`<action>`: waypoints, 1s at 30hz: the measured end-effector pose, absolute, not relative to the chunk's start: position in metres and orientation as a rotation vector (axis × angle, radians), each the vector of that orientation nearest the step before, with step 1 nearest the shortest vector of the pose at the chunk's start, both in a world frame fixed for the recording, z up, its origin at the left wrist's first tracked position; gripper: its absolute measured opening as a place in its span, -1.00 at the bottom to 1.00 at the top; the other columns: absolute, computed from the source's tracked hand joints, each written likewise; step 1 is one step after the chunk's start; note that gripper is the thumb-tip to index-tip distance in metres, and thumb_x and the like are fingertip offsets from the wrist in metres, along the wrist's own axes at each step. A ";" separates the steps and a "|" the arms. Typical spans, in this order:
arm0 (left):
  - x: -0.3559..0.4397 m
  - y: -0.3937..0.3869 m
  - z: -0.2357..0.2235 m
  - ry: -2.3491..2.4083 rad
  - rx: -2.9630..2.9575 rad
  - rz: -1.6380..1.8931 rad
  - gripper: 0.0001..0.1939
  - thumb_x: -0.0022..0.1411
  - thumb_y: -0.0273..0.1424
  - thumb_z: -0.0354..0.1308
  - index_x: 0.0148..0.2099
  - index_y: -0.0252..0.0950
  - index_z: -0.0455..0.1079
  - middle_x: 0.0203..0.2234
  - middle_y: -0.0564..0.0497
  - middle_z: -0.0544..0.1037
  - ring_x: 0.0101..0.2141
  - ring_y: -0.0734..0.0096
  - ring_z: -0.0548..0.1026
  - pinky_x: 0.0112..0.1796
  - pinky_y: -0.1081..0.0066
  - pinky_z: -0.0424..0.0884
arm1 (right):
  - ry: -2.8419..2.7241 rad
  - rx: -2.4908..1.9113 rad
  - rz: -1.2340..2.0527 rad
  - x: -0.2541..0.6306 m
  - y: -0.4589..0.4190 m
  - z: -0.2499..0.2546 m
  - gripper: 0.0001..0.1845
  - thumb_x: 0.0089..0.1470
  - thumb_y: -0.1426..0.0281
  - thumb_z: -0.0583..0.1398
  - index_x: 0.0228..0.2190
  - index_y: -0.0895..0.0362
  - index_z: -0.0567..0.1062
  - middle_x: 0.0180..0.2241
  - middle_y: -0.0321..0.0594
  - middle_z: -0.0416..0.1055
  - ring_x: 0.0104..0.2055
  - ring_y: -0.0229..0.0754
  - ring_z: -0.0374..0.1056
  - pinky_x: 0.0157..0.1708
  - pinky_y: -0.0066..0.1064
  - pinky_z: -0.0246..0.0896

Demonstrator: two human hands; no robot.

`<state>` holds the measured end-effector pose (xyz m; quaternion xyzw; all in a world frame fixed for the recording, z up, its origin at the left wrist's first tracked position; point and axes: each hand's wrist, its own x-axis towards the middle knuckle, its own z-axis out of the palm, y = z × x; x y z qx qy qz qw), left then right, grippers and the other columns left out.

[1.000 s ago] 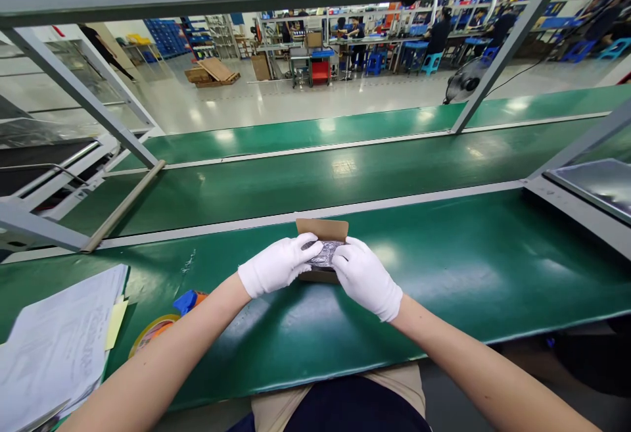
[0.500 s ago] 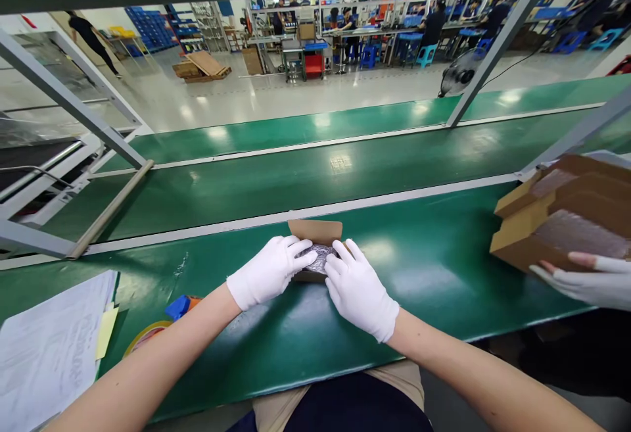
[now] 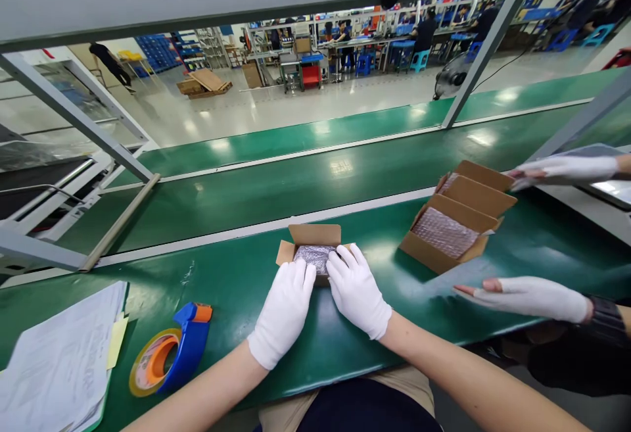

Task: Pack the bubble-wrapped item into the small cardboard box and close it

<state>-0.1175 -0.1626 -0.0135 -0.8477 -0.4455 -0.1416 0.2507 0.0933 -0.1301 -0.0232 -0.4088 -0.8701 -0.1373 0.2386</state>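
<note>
A small cardboard box [image 3: 315, 235] stands on the green work surface in front of me, its back flap upright and its left flap spread outward. Inside lies a bubble-wrapped package [image 3: 312, 256]; what it contains cannot be made out. My left hand [image 3: 283, 310], in a white glove, is closed over the box's front left edge, its fingertips at the wrap. My right hand [image 3: 357, 294], also gloved, grips the front right side with bent fingers touching the wrap and the edge. Both thumbs are largely hidden.
Right of me, several open cardboard boxes [image 3: 444, 221] with bubble wrap stand near a co-worker's gloved hands [image 3: 532, 297]. A blue tape dispenser [image 3: 192, 346] and a stack of papers [image 3: 64, 360] lie to my left. A white rail [image 3: 246, 227] borders the conveyor; metal posts rise beyond.
My left hand has moved from the box's left side to its front, uncovering the left flap and more wrap. The co-worker's boxes have come leftward onto the surface, and those hands are apart from them.
</note>
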 end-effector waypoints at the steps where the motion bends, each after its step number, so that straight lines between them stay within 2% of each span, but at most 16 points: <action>1: -0.116 -0.164 -0.011 -1.243 -2.344 -0.362 -0.49 0.37 -0.70 -0.02 0.32 -0.49 0.35 0.06 -0.36 0.53 0.04 -0.11 0.50 0.24 -0.21 0.42 | -2.355 -1.112 -0.359 0.092 -0.130 -0.025 -0.73 0.31 0.55 0.13 -0.07 0.31 0.59 0.04 0.08 0.51 0.26 0.18 0.27 0.48 0.19 0.09; 3: -0.113 -0.161 -0.002 -1.339 -2.437 -0.292 -0.48 0.39 -0.65 0.02 0.34 -0.41 0.37 -0.04 -0.24 0.53 -0.06 -0.01 0.51 0.36 -0.28 0.24 | -2.322 -1.103 -0.331 0.089 -0.131 -0.028 -0.73 0.30 0.56 0.13 -0.08 0.31 0.60 0.03 0.08 0.52 0.28 0.18 0.26 0.49 0.19 0.08; 5: -0.111 -0.155 0.007 -1.402 -2.504 -0.287 -0.52 0.41 -0.54 0.11 0.33 -0.35 0.40 -0.11 -0.18 0.53 -0.11 0.01 0.50 0.38 -0.29 0.22 | -2.321 -1.104 -0.324 0.086 -0.131 -0.027 -0.72 0.29 0.56 0.14 -0.06 0.32 0.61 0.01 0.08 0.53 0.31 0.22 0.25 0.48 0.22 0.09; 7: -0.109 -0.148 0.009 -1.391 -2.566 -0.355 -0.48 0.40 -0.44 0.19 0.36 -0.38 0.38 0.04 -0.26 0.53 0.05 -0.11 0.48 0.37 -0.26 0.25 | -2.330 -1.107 -0.331 0.086 -0.132 -0.025 -0.67 0.30 0.54 0.15 0.01 0.36 0.59 0.03 0.12 0.53 0.34 0.29 0.24 0.47 0.27 0.09; 9: -0.108 -0.144 0.002 -1.371 -2.632 -0.457 -0.36 0.37 -0.44 0.21 0.44 -0.43 0.27 0.32 -0.33 0.39 0.32 -0.21 0.32 0.42 -0.18 0.23 | -2.334 -1.080 -0.271 0.095 -0.133 -0.024 -0.65 0.30 0.51 0.17 0.05 0.35 0.58 0.08 0.12 0.54 0.38 0.33 0.22 0.48 0.31 0.07; 11: -0.110 -0.145 -0.009 -1.372 -2.654 -0.562 -0.27 0.37 -0.50 0.18 0.52 -0.45 0.14 0.47 -0.32 0.21 0.47 -0.13 0.14 0.47 -0.10 0.20 | -2.255 -1.002 -0.149 0.109 -0.134 -0.027 -0.60 0.31 0.51 0.15 0.14 0.26 0.55 0.18 0.05 0.52 0.41 0.28 0.22 0.48 0.30 0.08; 12: -0.110 -0.146 -0.015 -1.391 -2.648 -0.595 -0.26 0.37 -0.53 0.16 0.54 -0.44 0.11 0.49 -0.31 0.19 0.48 -0.11 0.13 0.48 -0.09 0.20 | -2.147 -0.987 -0.071 0.118 -0.134 -0.031 -0.56 0.33 0.52 0.13 0.19 0.20 0.52 0.22 0.00 0.51 0.42 0.21 0.24 0.48 0.27 0.12; 14: -0.109 -0.150 -0.026 -1.432 -2.620 -0.627 -0.27 0.37 -0.54 0.15 0.53 -0.43 0.13 0.49 -0.32 0.20 0.48 -0.11 0.15 0.46 -0.11 0.24 | -1.835 -1.076 0.165 0.131 -0.129 -0.042 -0.52 0.41 0.46 0.07 0.27 0.08 0.47 0.29 -0.07 0.48 0.40 0.06 0.32 0.45 0.18 0.23; 16: -0.104 -0.153 -0.031 -1.439 -2.586 -0.655 -0.28 0.36 -0.54 0.14 0.52 -0.46 0.14 0.48 -0.37 0.21 0.48 -0.18 0.16 0.45 -0.15 0.28 | -1.569 -1.199 0.590 0.133 -0.120 -0.052 -0.53 0.48 0.27 0.06 0.30 0.03 0.45 0.34 -0.09 0.44 0.40 0.00 0.35 0.46 0.12 0.25; 19: -0.089 -0.157 -0.028 -1.461 -2.528 -0.715 -0.25 0.33 -0.57 0.14 0.53 -0.50 0.13 0.47 -0.43 0.22 0.48 -0.25 0.15 0.43 -0.22 0.30 | -1.377 -1.155 1.231 0.111 -0.100 -0.057 -0.38 0.39 0.01 0.13 0.30 0.07 0.42 0.37 -0.07 0.40 0.42 0.01 0.33 0.49 0.02 0.21; 21: -0.084 -0.159 -0.020 -1.502 -2.510 -0.754 -0.24 0.31 -0.59 0.11 0.53 -0.52 0.13 0.46 -0.45 0.23 0.49 -0.25 0.15 0.43 -0.23 0.30 | -1.286 -1.147 1.402 0.090 -0.088 -0.051 -0.35 0.26 0.03 0.26 0.24 0.11 0.44 0.26 -0.02 0.51 0.30 0.05 0.46 0.37 -0.02 0.36; 23: -0.091 -0.158 -0.012 -1.508 -2.572 -0.815 -0.32 0.34 -0.62 0.05 0.49 -0.47 0.24 0.42 -0.38 0.32 0.45 -0.15 0.24 0.43 -0.15 0.33 | -1.223 -1.207 1.456 0.076 -0.080 -0.040 -0.37 0.11 0.13 0.38 0.13 0.14 0.47 0.11 -0.03 0.61 0.15 0.07 0.55 0.21 -0.06 0.48; 25: -0.112 -0.154 -0.009 -1.476 -2.597 -1.009 -0.45 0.41 -0.62 -0.02 0.38 -0.35 0.41 0.34 -0.23 0.47 0.37 0.04 0.40 0.40 0.00 0.40 | -1.221 -1.238 1.488 0.070 -0.076 -0.029 -0.39 0.03 0.18 0.41 0.07 0.15 0.49 0.06 -0.04 0.63 0.10 0.07 0.56 0.13 -0.08 0.50; 27: -0.140 -0.148 -0.012 -1.548 -2.446 -1.314 -0.51 0.49 -0.58 -0.07 0.28 -0.24 0.52 0.28 -0.11 0.55 0.31 0.16 0.48 0.39 0.04 0.41 | -1.244 -1.238 1.521 0.072 -0.076 -0.022 -0.41 0.04 0.18 0.39 0.06 0.16 0.49 0.07 -0.02 0.63 0.10 0.08 0.56 0.12 -0.07 0.50; 28: -0.152 -0.144 -0.017 -1.671 -2.322 -1.479 -0.55 0.52 -0.52 -0.05 0.27 -0.21 0.53 0.28 -0.09 0.55 0.30 0.14 0.49 0.40 0.01 0.40 | -1.252 -1.245 1.535 0.074 -0.077 -0.019 -0.42 0.04 0.19 0.38 0.06 0.16 0.49 0.07 -0.02 0.62 0.10 0.09 0.56 0.12 -0.07 0.49; 30: -0.165 -0.133 -0.028 -2.041 -2.160 -1.830 -0.55 0.56 -0.31 0.06 0.39 -0.18 0.44 0.36 -0.11 0.47 0.35 0.05 0.43 0.43 -0.09 0.31 | -1.249 -1.241 1.557 0.077 -0.078 -0.017 -0.43 0.04 0.20 0.37 0.06 0.15 0.49 0.08 -0.02 0.62 0.12 0.09 0.55 0.12 -0.08 0.49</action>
